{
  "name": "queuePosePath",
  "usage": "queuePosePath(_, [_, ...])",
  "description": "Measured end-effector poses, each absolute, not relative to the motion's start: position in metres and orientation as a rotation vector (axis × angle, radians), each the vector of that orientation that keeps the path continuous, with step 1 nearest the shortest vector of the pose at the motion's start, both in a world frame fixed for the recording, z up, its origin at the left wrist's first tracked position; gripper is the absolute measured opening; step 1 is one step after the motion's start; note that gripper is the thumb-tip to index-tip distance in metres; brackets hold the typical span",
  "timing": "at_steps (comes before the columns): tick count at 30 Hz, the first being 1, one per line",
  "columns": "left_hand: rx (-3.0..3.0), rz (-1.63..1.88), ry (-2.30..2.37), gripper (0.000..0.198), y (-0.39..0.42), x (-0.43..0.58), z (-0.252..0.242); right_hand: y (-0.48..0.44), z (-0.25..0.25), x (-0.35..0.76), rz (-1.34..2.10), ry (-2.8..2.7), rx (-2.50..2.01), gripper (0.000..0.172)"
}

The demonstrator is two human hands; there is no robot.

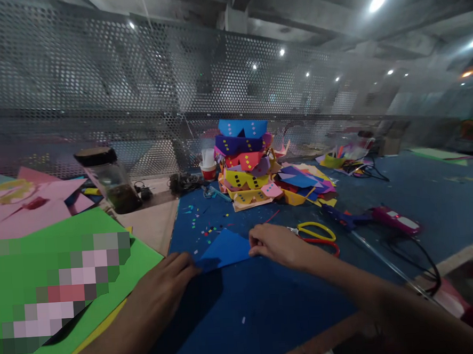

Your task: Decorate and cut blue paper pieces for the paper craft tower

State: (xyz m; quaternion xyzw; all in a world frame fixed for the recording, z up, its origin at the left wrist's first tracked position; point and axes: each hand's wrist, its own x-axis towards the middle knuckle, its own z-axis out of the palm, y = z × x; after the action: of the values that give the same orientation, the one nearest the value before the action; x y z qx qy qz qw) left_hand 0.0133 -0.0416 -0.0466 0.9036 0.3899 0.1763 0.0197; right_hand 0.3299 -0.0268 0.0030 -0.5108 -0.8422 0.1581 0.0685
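Note:
A piece of blue paper (227,249), roughly triangular, lies low over the blue tabletop between my two hands. The fingers of my left hand (177,274) are curled together at its left corner. My right hand (273,244) pinches the right corner between thumb and fingers. Just beyond my right hand lie scissors (317,231) with one yellow and one red handle. Small coloured paper bits (208,232) are scattered behind the paper. Green sheets (103,233) lie to the left of my left hand, with a blurred-out patch over them.
Colourful paper masks (245,160) stand stacked at the back, next to blue and purple paper pieces (301,181). A glue gun (347,218) with a clear stick and a pink device (397,220) with a cable lie right. A lidded jar (112,184) and a cup (208,169) stand behind.

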Motion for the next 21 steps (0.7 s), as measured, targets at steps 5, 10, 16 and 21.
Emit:
queuePosePath(5, [2.989,0.43,1.187,0.044,-0.054,0.019,-0.048,-0.031,0.004,0.329,0.404,-2.542,-1.547,0.016])
queuePosePath(10, [3.075,0.501,1.157,0.038,-0.056,0.025,-0.05,-0.039,0.009,0.327,0.373,-2.538,-1.51,0.012])
queuePosePath(16, [3.033,0.491,1.155,0.044,-0.056,0.027,-0.053,-0.053,0.005,0.328,0.134,-2.652,-1.432,0.013])
queuePosePath(21, [2.984,0.532,1.137,0.044,-0.055,0.029,-0.052,-0.058,-0.007,0.335,-0.057,-2.736,-1.368,0.012])
